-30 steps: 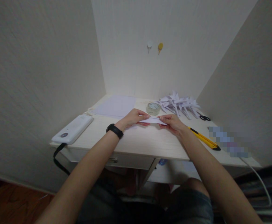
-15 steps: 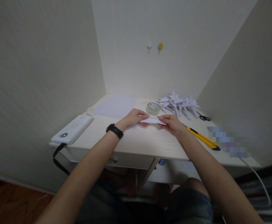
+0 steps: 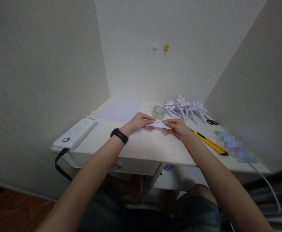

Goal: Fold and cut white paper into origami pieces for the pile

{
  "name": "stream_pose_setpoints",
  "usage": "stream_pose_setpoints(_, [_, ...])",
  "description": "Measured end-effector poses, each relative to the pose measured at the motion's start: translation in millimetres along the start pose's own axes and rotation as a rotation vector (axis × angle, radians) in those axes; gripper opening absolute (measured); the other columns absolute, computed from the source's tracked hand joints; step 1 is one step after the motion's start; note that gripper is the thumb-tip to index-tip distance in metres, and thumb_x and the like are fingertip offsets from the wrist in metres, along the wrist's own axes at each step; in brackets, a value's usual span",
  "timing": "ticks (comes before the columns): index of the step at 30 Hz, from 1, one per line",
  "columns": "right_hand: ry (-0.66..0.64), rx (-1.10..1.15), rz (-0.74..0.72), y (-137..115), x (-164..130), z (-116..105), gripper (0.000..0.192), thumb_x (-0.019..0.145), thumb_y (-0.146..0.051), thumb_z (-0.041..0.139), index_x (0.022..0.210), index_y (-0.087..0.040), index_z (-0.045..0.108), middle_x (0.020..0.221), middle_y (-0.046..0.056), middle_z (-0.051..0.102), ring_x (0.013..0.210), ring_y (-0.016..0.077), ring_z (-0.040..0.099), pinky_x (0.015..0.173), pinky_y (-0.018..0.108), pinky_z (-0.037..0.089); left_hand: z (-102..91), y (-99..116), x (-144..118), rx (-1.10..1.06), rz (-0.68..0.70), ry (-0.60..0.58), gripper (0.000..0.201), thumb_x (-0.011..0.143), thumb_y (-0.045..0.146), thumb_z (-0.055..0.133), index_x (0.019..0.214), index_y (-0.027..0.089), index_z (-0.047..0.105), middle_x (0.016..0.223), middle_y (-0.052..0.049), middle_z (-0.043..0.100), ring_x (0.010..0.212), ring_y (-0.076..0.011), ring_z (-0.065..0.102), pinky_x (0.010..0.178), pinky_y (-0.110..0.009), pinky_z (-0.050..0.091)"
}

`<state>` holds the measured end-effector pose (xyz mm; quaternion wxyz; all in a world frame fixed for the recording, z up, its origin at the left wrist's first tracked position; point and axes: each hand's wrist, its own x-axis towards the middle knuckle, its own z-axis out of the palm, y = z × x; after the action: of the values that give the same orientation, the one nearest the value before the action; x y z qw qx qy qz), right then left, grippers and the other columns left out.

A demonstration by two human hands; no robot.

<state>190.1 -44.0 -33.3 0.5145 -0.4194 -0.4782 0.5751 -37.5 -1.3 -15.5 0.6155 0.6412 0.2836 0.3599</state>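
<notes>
Because it looks bendy, we pinch the paper strip [image 3: 159, 124] with our left hand [image 3: 140, 122] and right hand [image 3: 179, 128], 2 grips probably keeping it straight.

We look in on what appears to be a room at home: pale walls [image 3: 141, 71] close on three sides, two small hooks [image 3: 166, 47], a white desk [image 3: 150, 148] with a built-in drawer [image 3: 138, 168], and brown wood-look flooring [image 3: 12, 211] below.

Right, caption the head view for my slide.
Left hand and right hand hold a white paper strip near a clear tape roll.
</notes>
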Motion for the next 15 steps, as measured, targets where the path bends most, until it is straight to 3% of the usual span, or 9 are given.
stream_pose_setpoints(15, [0.040,0.009,-0.006,-2.5,-2.3,2.4,0.034,0.051,-0.023,0.094,0.080,-0.010,0.079,0.076,0.008,0.075,0.053,0.0114,0.065,0.047,0.019,0.061,-3.0,1.5,-0.8,0.027,-0.022,-0.020,0.022,0.072,0.014,0.082,0.092,0.008,0.077,0.095,-0.012,0.076,0.073,-0.0124,0.070,0.084,-0.032,0.060])
